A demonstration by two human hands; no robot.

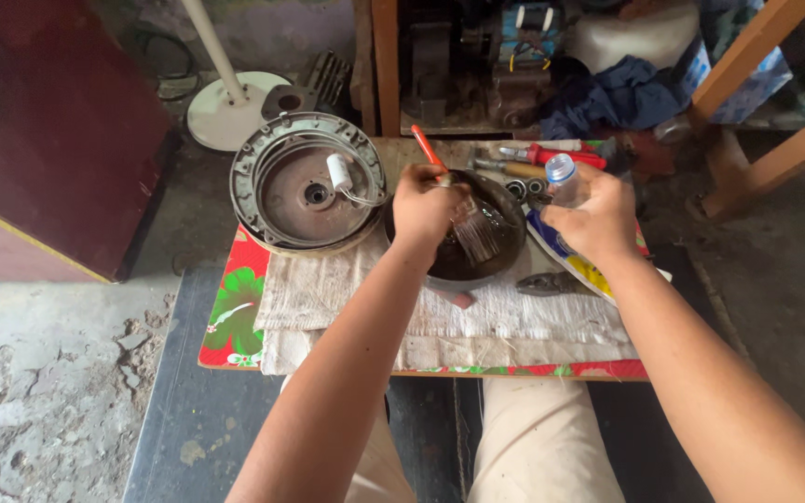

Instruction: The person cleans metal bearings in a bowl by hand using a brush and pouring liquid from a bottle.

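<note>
Looking down at a low worktop (235,321) with a red flowered cover and a grubby folded cloth (477,321) spread over it, probably to soak up drips and stop parts rolling off.

The left hand (426,207) has its fingers wrapped snugly round the orange handle of a paintbrush (463,210), bristles angled down into a dark round bowl-shaped part (505,256) sitting mid-cloth. Holding the brush low near the ferrule like that gives better control for working inside the curve, I'd say.

The right hand (593,216) is curled around a small clear bottle (563,179) with a pale cap, held upright just beside the rim of the dark part and above a blue and yellow packet (575,265). Fingers look closed round it, though the far side of the grip is hidden. Keeping it that close makes sense if whatever's inside goes with the brush.

Off to the left, a round grey motor cover (307,186) lies flat, half on the cloth, with a small white capacitor (339,172) and its wires resting inside, parked out of the way. Pliers (552,284) sit on the cloth under the right wrist, and red-handled screwdrivers (552,154) are lined up at the back edge, all within easy reach. A white fan base (225,112) stands on the floor behind.
</note>
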